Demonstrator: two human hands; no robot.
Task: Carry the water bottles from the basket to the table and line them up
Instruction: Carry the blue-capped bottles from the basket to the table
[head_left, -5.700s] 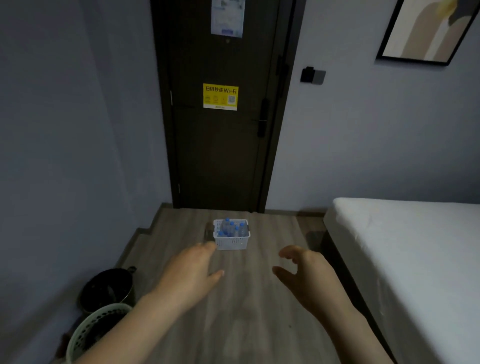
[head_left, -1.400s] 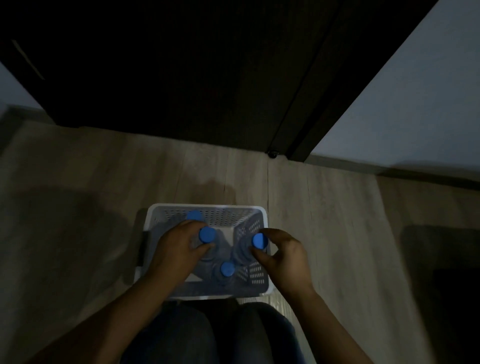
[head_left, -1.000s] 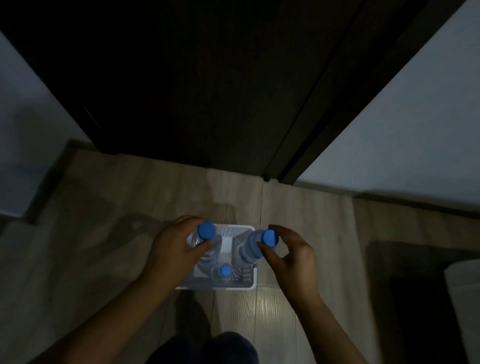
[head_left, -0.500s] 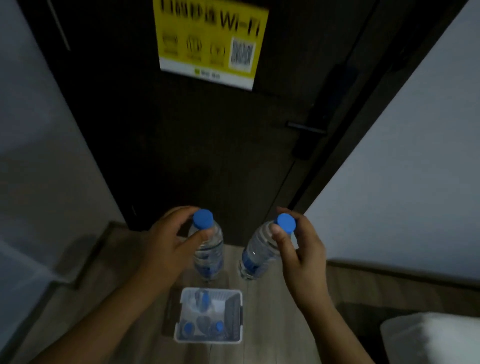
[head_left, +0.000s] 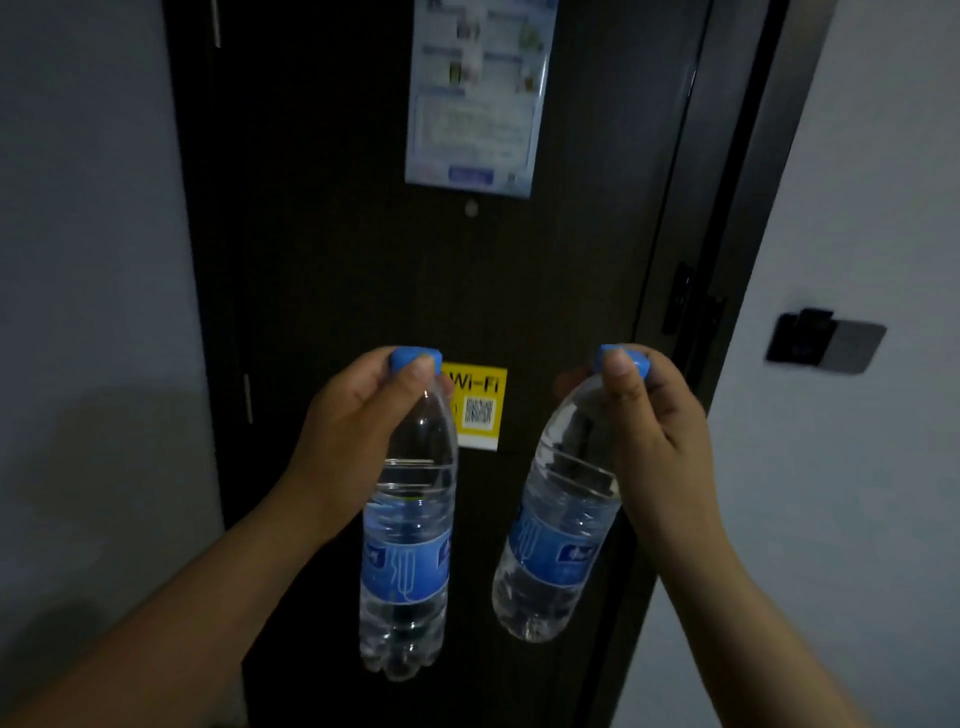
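I hold two clear water bottles with blue caps and blue labels in the air in front of a dark door. My left hand (head_left: 353, 431) grips the neck of the left bottle (head_left: 408, 561), which hangs upright. My right hand (head_left: 654, 431) grips the cap and neck of the right bottle (head_left: 558, 545), which tilts with its base toward the left. The basket and the table are out of view.
The dark door (head_left: 337, 260) stands close ahead, with a pale notice sheet (head_left: 475, 93) up high and a yellow Wi-Fi sticker (head_left: 480, 408) between the bottles. Grey walls flank it. A switch plate (head_left: 823, 340) sits on the right wall.
Both hands took one bottle each out of the basket and lifted them. My view rose from the floor to the door, and the basket dropped out of sight.
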